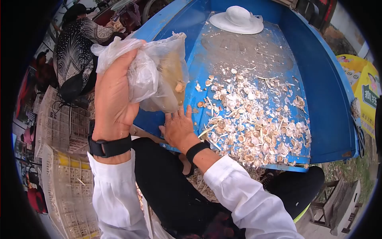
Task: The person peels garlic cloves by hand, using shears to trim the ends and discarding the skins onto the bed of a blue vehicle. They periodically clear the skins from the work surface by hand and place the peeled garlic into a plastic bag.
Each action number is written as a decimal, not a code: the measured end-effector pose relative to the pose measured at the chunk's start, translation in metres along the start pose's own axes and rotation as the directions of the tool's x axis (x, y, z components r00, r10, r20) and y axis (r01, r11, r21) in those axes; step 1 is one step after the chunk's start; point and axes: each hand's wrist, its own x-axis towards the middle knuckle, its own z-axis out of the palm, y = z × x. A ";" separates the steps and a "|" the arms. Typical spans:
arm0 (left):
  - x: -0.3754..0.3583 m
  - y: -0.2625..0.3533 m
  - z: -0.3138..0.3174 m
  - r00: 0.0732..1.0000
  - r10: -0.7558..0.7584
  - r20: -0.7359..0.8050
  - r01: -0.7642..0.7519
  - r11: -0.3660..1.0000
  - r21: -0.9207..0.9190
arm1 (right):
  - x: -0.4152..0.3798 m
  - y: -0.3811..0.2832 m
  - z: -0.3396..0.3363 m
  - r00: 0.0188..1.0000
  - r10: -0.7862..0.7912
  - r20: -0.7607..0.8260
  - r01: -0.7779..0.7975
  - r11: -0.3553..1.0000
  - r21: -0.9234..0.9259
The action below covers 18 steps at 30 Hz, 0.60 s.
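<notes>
Plastic bag [159,71], clear and crumpled, with something tan and lumpy inside, hangs raised at about eleven o'clock from the middle of the view, its gathered neck clenched in the left hand [113,95], whose fingers are curled tight around the film. Below it, toward six o'clock of the bag, the right hand [179,127] lies flat and open on the edge of the blue tabletop [326,103], fingers spread, gripping nothing, its fingertips just under the bag's lower corner. Judging by this, loose pieces are being gathered into the bag; the next move seems to call for opening its mouth and scooping. Broken shells [254,119] lie scattered at three o'clock of the right hand, a white hat [237,19] far beyond.
</notes>
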 end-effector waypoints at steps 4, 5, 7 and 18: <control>-0.005 -0.006 -0.009 1.000 -0.010 -0.013 0.010 0.999 0.039 | -0.001 0.020 0.032 0.997 0.014 -0.074 -0.007 0.995 0.097; -0.007 -0.008 -0.011 1.000 -0.009 -0.020 0.010 0.998 0.056 | -0.006 0.028 0.030 0.998 -0.026 -0.050 0.031 0.996 0.086; -0.007 -0.012 -0.008 0.999 -0.006 -0.032 0.007 0.999 0.036 | -0.017 0.042 0.026 0.998 0.019 -0.058 -0.017 0.999 0.037; -0.013 -0.069 -0.013 0.997 0.071 -0.027 -0.061 0.959 0.278 | -0.137 0.122 -0.035 0.892 0.431 -0.137 -0.439 0.898 -0.034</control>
